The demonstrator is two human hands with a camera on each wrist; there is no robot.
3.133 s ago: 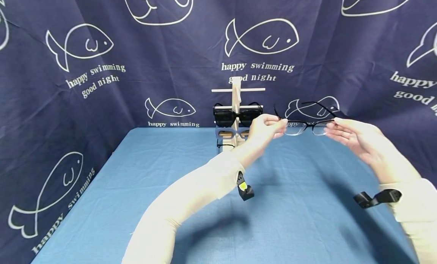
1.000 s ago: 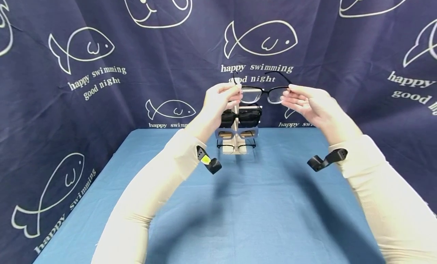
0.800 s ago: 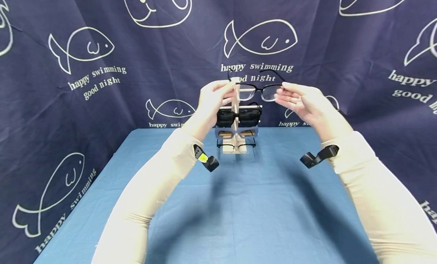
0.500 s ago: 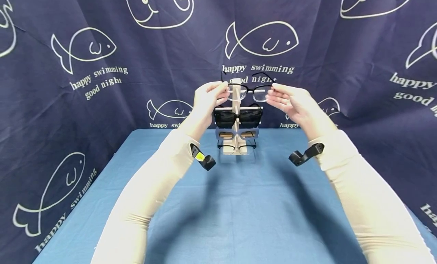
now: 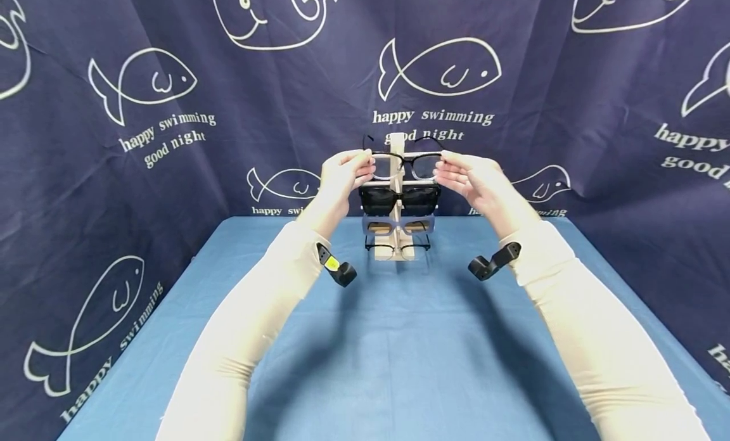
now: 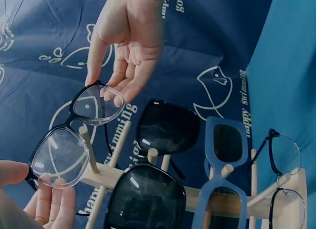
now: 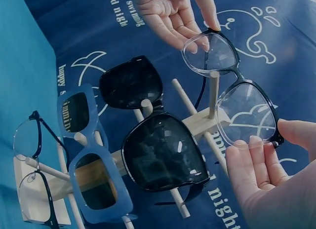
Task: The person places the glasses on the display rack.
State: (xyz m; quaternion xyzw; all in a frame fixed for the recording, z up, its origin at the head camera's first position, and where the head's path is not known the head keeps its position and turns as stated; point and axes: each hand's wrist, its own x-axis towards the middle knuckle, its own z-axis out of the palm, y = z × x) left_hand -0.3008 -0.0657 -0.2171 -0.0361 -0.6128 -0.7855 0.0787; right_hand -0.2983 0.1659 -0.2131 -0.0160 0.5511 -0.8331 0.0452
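Black-topped, clear-rimmed eyeglasses [image 5: 407,161] are at the top level of a wooden glasses rack [image 5: 397,143], temples unfolded and pointing away from me. My left hand [image 5: 344,175] pinches one outer corner of the frame between thumb and fingers. At the opposite corner, my right hand [image 5: 474,180] has the same kind of grip. In the left wrist view a short peg [image 6: 88,147] of the rack sits close by the bridge; whether they touch I cannot tell. Directly below hang large black sunglasses [image 5: 379,201].
Lower on the rack are blue-framed sunglasses [image 7: 81,192] and thin black half-rim glasses [image 5: 424,246]. The rack stands on a blue cloth-covered table [image 5: 399,339], in front of a navy curtain [image 5: 319,111] with white fish drawings.
Both hands have carried the eyeglasses leftward from the right of the rack, raised them, then lowered them slightly to its top level. The lower glasses have stayed put.
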